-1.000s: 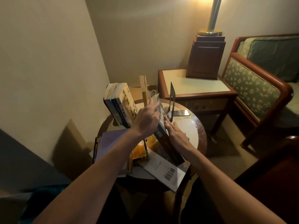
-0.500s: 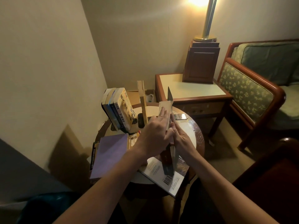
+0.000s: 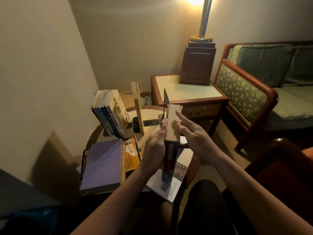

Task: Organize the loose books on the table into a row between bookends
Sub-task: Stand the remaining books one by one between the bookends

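Note:
A dark-spined book (image 3: 168,158) stands upright on the round table (image 3: 153,112), its page edge facing up. My left hand (image 3: 155,146) lies flat against its left cover. My right hand (image 3: 193,134) has straight fingers along its right side near the top. Just behind the book rises a black metal bookend (image 3: 165,99). Three books (image 3: 111,112) lean together at the table's far left. A thin yellow book (image 3: 137,106) stands alone between them and the bookend.
A purple book (image 3: 101,165) tops a stack at the near left, beside an orange book (image 3: 132,155). A white book with a barcode (image 3: 166,187) overhangs the near edge. A square side table (image 3: 188,92) and a lamp base (image 3: 197,63) stand behind, a sofa (image 3: 250,92) to the right.
The dark book went from leaning to standing upright between my palms. My right hand moved from under it to its right side.

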`<action>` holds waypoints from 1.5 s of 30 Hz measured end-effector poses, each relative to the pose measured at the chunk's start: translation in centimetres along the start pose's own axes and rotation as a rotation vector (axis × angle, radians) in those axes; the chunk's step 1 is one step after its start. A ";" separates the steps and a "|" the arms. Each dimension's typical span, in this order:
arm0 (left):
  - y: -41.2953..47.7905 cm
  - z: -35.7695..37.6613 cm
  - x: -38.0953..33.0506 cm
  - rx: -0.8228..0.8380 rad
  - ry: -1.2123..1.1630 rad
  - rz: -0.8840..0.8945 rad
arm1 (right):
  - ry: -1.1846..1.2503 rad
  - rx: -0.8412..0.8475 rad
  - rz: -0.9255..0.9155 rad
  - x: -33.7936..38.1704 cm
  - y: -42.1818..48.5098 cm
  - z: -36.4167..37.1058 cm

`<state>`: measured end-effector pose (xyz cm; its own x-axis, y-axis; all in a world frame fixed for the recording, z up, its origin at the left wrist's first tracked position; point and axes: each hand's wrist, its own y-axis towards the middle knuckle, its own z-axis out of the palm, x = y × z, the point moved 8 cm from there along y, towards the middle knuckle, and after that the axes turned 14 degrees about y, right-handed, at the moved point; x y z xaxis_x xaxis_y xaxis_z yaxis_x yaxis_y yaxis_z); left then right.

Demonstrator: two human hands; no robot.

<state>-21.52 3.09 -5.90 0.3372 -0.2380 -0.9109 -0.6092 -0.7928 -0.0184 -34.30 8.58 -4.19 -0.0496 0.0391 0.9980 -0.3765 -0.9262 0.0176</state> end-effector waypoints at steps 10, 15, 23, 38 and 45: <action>1.1 6.1 0.2 0.224 -0.118 0.065 | -0.580 -0.059 0.257 2.3 2.3 -1.2; 1.3 8.7 3.8 0.387 0.202 0.061 | -0.697 -0.199 0.369 2.6 2.0 -5.9; 5.6 2.6 6.5 0.248 0.375 0.080 | -0.572 -0.234 0.308 2.4 1.0 -8.9; 14.6 -18.3 4.6 -0.437 1.000 0.282 | -0.861 -0.213 -0.238 11.3 3.5 -3.2; 19.1 -21.1 9.5 -0.182 1.149 -0.012 | -0.781 -0.366 -0.525 17.9 5.4 -2.4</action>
<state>-14.83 -26.17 -6.22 0.8515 -0.5244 0.0008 -0.5207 -0.8453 0.1201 -39.47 5.17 13.66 0.7744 0.0309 0.6320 -0.4437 -0.6856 0.5772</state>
